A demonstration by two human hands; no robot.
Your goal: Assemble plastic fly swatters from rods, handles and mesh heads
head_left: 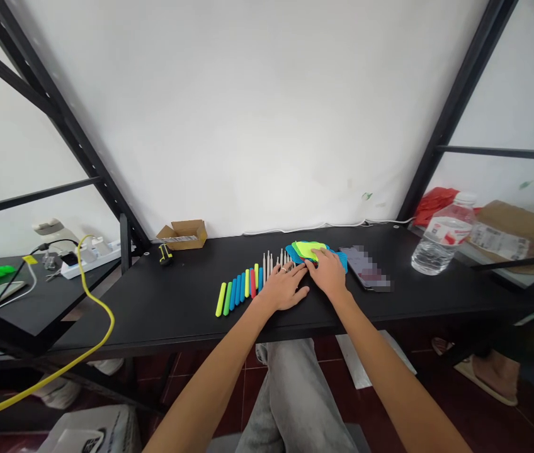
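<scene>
My left hand (286, 287) lies palm down with its fingers stretched out over a row of thin, pale, pointed rods (267, 265), partly covering them. To its left stands a neat row of short coloured sticks (237, 290) in yellow, green, blue and red. My right hand (327, 272) rests its thumb and bent fingers on a flat lime-green piece (308, 250), seemingly gripping its near edge. Beneath that piece spreads a textured blue piece (343, 260). A bit of red shows by the right thumb; what lies under the palm is hidden.
A phone (366, 269) lies right of the blue piece, and a water bottle (444, 234) stands farther right. Back left sit an open cardboard box (183, 234) and a yellow-black tool (165, 254). A yellow cable (109, 321) crosses the table's left end.
</scene>
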